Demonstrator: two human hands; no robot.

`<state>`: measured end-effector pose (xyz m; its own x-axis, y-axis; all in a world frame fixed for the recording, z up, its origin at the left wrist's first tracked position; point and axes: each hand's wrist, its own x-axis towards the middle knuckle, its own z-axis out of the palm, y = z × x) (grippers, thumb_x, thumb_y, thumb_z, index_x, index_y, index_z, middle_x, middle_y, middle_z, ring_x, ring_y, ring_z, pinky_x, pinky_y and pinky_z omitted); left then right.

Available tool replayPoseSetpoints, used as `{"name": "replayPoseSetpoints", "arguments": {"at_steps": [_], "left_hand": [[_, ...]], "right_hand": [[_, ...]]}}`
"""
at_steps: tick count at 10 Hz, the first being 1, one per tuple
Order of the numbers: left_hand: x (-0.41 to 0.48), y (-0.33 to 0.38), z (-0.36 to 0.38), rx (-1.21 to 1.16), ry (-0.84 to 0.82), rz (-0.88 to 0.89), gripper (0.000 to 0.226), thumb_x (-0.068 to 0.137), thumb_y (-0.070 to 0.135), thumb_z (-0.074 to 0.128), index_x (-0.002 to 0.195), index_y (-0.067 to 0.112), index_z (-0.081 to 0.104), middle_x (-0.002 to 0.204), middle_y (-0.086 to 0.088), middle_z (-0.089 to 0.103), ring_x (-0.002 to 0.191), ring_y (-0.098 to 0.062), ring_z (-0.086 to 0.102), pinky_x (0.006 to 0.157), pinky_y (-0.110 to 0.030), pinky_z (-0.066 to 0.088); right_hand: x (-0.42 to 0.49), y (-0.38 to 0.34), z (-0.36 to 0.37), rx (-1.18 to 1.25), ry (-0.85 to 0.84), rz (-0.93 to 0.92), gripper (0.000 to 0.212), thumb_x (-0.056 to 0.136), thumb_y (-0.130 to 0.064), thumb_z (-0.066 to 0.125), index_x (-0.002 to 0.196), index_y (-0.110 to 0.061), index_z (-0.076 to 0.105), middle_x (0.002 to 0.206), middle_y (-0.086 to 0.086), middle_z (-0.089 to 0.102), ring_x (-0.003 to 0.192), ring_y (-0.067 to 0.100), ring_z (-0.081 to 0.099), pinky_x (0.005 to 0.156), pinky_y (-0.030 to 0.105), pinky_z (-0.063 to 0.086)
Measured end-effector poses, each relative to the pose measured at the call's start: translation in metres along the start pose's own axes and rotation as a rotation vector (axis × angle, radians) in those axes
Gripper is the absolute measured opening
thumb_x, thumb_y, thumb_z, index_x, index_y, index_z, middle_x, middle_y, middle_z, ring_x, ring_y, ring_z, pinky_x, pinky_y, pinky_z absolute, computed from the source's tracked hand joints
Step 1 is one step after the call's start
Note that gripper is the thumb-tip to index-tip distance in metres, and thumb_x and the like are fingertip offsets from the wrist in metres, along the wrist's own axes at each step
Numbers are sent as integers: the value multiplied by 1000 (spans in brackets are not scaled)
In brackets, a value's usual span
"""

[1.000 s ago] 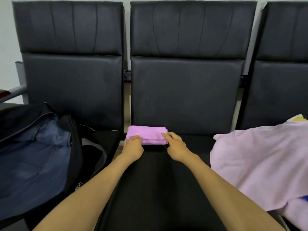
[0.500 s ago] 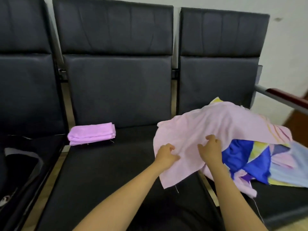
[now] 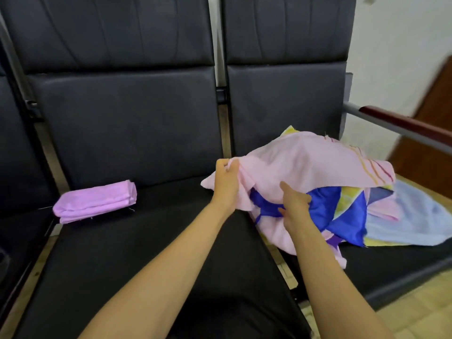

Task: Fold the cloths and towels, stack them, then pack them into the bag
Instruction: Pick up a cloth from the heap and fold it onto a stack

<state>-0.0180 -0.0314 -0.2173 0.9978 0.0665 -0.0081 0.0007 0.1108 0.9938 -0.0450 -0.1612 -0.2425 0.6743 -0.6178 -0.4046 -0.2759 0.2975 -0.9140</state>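
The left hand (image 3: 226, 185) had its grip clenched round the bunched upper edge of a pale pink cloth (image 3: 305, 162), which lay on top of a heap on the right-hand black padded seat (image 3: 391, 260). The right hand (image 3: 296, 207) pinched the same cloth's lower edge, thumb on top, fingers against a blue-and-yellow patterned cloth (image 3: 347, 211) beneath; a light blue cloth (image 3: 411, 221) lay under that. A folded lilac towel (image 3: 95, 201) sat on the middle seat (image 3: 146, 253), well apart.
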Motion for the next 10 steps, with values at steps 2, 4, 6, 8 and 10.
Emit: {"name": "replayPoseSetpoints", "arguments": {"at_steps": [2, 4, 6, 8, 10], "left_hand": [[11, 31, 11, -413, -143, -329, 19, 91, 24, 58, 83, 8, 64, 83, -9, 67, 95, -28, 60, 96, -44, 47], [-1, 6, 15, -188, -505, -502, 63, 70, 44, 81, 125, 20, 62, 117, -10, 68, 112, -30, 62, 98, -44, 49], [-7, 13, 51, -73, -328, -373, 27, 91, 25, 63, 116, 14, 59, 98, -7, 68, 91, -22, 64, 82, -37, 54], [-8, 36, 66, -423, -336, -335, 9, 94, 27, 54, 91, 19, 58, 87, 2, 62, 80, -15, 61, 76, -30, 54], [-21, 34, 47, -397, -619, -327, 21, 98, 20, 49, 100, 8, 66, 86, -5, 72, 81, -17, 69, 77, -29, 55]], "right_hand": [[-17, -22, -12, 811, -438, 114, 33, 92, -35, 57, 119, -16, 56, 116, 10, 61, 107, 31, 57, 88, 45, 48], [-25, -44, -27, 660, -205, -109, 42, 93, -42, 55, 128, -21, 46, 109, -3, 57, 92, 18, 57, 88, 38, 49], [-28, -53, -43, 535, -211, -429, 19, 90, -9, 51, 95, -27, 50, 76, -20, 64, 79, -3, 62, 68, 10, 50], [-31, -41, -35, 1016, -410, 25, 43, 87, -43, 53, 116, -12, 54, 118, 12, 57, 100, 27, 57, 82, 40, 49], [-15, -23, -29, 975, -271, -7, 84, 72, -68, 63, 137, -17, 47, 137, 8, 53, 113, 25, 56, 94, 43, 48]]}}
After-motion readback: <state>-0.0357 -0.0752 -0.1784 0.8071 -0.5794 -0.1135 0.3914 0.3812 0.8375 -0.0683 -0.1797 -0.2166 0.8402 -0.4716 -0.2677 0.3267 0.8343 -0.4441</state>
